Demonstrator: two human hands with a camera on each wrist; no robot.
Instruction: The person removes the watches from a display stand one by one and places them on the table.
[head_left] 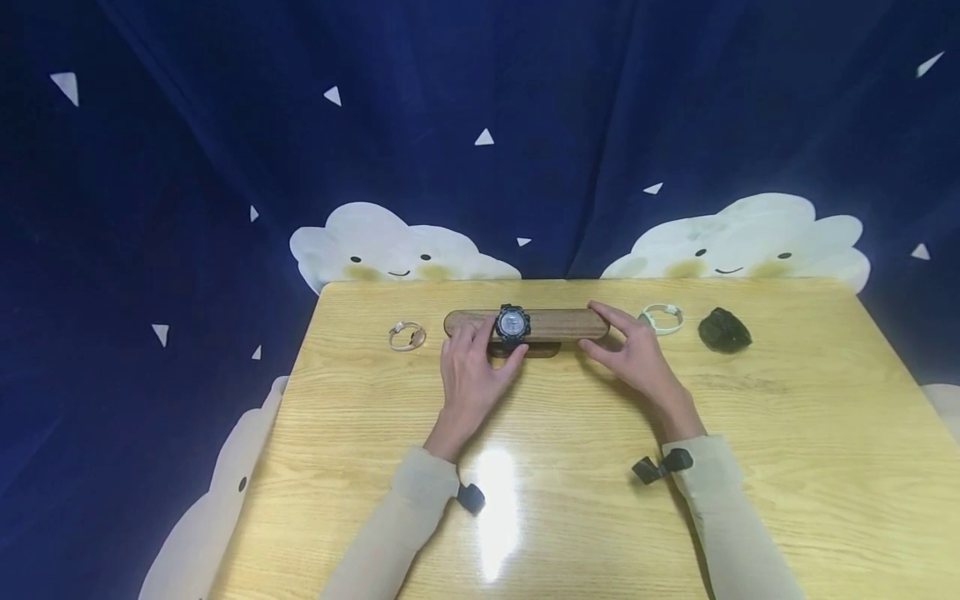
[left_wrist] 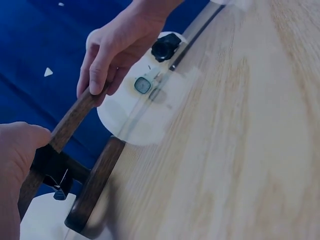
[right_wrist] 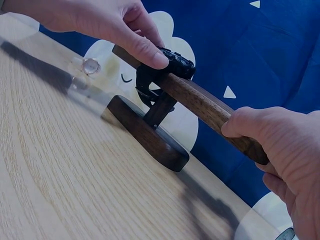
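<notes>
A dark wooden watch stand [head_left: 562,325] has a long rounded bar on a short post above a rounded base [right_wrist: 145,132]. Around the bar, left of its middle, sits a black digital wristwatch [head_left: 513,323], its strap hanging below. My left hand [head_left: 472,371] pinches the watch, thumb against its near side and fingers over the bar. At the bar's right end my right hand [head_left: 633,354] grips the wood, fingers behind and thumb in front. From the left wrist the watch face is hidden behind the bar and thumb.
Left of the stand lies a light-strapped watch [head_left: 407,336]. Beyond my right hand stands a pale watch [head_left: 663,318] with a square face, beside a crumpled black item [head_left: 723,331]. A blue curtain with clouds hangs behind the wooden table [head_left: 585,500].
</notes>
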